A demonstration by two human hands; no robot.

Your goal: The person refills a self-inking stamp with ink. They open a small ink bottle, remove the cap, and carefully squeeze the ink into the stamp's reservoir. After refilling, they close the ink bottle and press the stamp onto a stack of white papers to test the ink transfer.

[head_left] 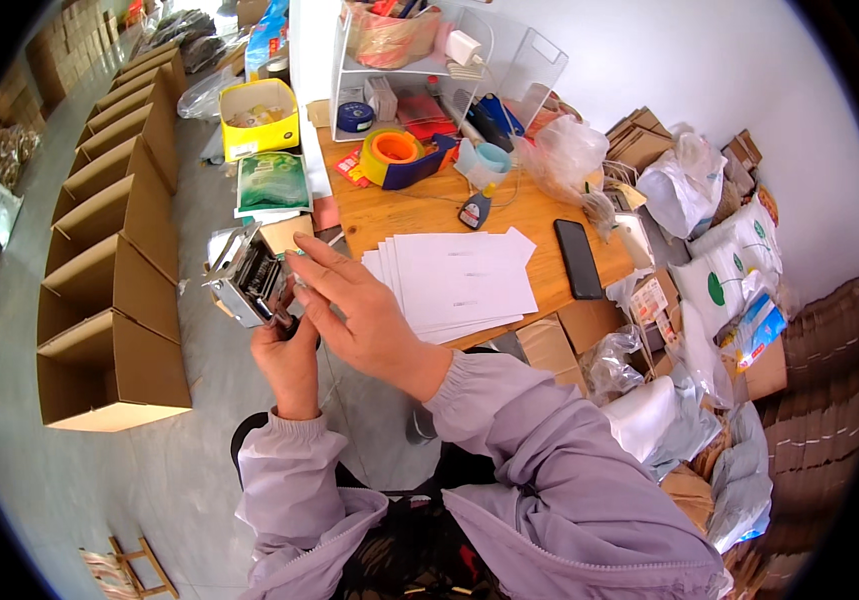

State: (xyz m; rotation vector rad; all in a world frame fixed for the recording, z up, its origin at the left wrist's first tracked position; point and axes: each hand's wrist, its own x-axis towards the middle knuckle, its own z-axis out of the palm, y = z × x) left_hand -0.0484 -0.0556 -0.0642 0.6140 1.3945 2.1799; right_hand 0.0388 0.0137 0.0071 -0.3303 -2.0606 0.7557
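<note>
1. The metal device is left of the frame's centre, tilted, just above the left hand.
2. The left hand grasps its lower end.
3. The right hand reaches in from the right, fingers extended at the device's right side; whether they grip it, I cannot tell.
4. Papers lie centre-frame, right of both hands.

The device is shiny metal; the desk smooth, grained wood; the sheets near the desk's near edge matt paper; the phone by its right edge glossy-faced; the bag toward its far right corner thin, crinkled plastic; the boxes matt cardboard; the jacket smooth, softly sheened cloth.
</note>
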